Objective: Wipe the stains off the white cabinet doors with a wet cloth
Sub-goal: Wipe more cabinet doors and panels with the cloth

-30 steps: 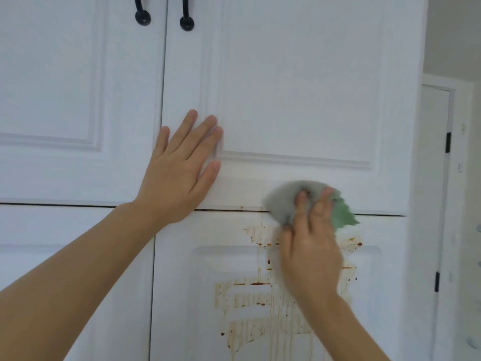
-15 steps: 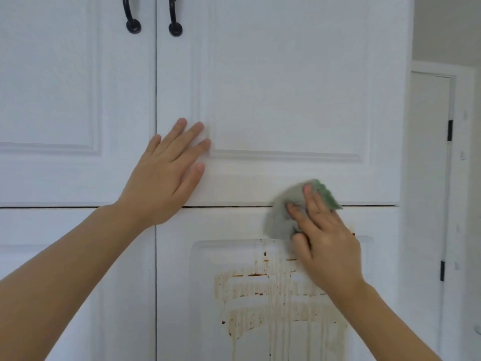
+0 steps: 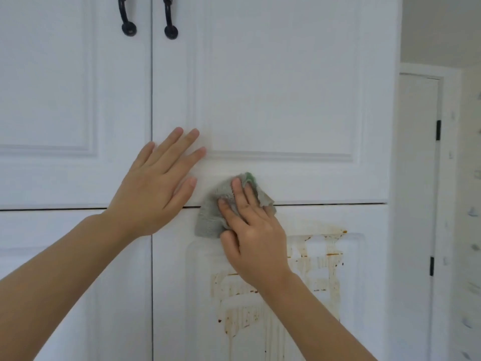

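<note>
**newbie_cleaner:** Right hand (image 3: 250, 230) has its fingers spread flat on the cloth (image 3: 210, 220), pressing it to the door rather than bunching it. It sits right across the seam (image 3: 325, 204) between upper and lower doors. Good enough?

**scrubdad:** Flat fingers is right, I'd say, spreads the pressure. The brown stains (image 3: 320, 259) are mostly below and to the right of that hand, some hidden under the wrist. I'd pull downward in overlapping passes and refold to a clean face often, or it probably just smears.

**newbie_cleaner:** Left hand (image 3: 156, 186) is open, palm on the upper door just left of the cloth.

**scrubdad:** Fine as a brace. Watch the raised panel moulding (image 3: 190, 256) below the grip; drips likely settle in that groove. Plenty of open door rightward up to the cabinet edge (image 3: 387, 230).
</note>
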`<state>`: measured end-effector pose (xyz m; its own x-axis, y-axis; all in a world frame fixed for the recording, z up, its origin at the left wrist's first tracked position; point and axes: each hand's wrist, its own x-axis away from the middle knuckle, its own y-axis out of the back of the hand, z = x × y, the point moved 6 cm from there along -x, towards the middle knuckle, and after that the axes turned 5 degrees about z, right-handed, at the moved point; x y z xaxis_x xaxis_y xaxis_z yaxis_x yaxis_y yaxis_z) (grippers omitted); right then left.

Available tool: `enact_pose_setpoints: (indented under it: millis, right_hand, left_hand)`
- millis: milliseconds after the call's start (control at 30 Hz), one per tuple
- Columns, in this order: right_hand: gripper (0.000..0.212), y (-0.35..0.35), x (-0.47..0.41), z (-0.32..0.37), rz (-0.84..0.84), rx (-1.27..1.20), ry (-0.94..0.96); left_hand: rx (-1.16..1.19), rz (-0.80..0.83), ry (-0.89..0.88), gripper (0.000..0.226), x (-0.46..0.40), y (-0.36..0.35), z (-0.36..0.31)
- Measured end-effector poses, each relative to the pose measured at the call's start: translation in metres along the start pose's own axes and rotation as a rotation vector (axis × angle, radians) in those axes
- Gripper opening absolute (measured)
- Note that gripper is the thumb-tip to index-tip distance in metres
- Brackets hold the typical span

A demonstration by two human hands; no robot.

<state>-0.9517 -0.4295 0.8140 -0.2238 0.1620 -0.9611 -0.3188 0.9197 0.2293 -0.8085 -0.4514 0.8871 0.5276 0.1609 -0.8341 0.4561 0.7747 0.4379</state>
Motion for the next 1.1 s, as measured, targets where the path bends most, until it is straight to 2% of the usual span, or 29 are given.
enact_pose_setpoints:
  millis: [100, 200, 267, 367, 467, 600, 700, 867, 1000, 1100]
  right_hand:
    - [0.038, 0.017, 0.008, -0.035, -0.001, 0.043, 0.058]
    - [0.037, 0.043, 0.026, -0.085, -0.024, 0.095, -0.024]
    - [0.039, 0.060, 0.040, -0.121, -0.014, 0.123, -0.151]
    - [0.052, 0.087, 0.068, -0.177, -0.019, 0.103, -0.484]
    - [0.061, 0.089, 0.081, -0.190, 0.003, 0.117, -0.613]
    - [0.069, 0.071, 0.061, -0.180, 0.050, 0.018, -0.604]
    - [0.079, 0.081, 0.005, -0.207, 0.037, 0.026, -0.559]
    - [0.064, 0.103, -0.073, -0.238, -0.034, -0.068, -0.572]
    - [0.066, 0.087, -0.013, -0.220, -0.059, 0.014, -0.475]
    - [0.060, 0.071, 0.063, -0.203, 0.041, -0.012, -0.458]
  left_hand:
    - [0.049, -0.021, -0.018, 0.050, -0.016, -0.007, -0.019]
    - [0.058, -0.038, -0.042, 0.050, -0.028, -0.017, -0.035]
    - [0.059, -0.042, -0.060, 0.050, -0.035, -0.023, -0.042]
    - [0.067, -0.055, -0.068, 0.050, -0.044, -0.028, -0.048]
    - [0.064, -0.084, -0.058, 0.050, -0.057, -0.034, -0.056]
    - [0.031, -0.147, -0.062, 0.049, -0.085, -0.040, -0.071]
    - [-0.006, -0.209, -0.066, 0.047, -0.101, -0.041, -0.076]
    - [-0.047, -0.248, -0.084, 0.046, -0.101, -0.041, -0.076]
    - [-0.075, -0.247, -0.081, 0.046, -0.100, -0.042, -0.077]
    - [-0.097, -0.243, -0.082, 0.046, -0.101, -0.043, -0.079]
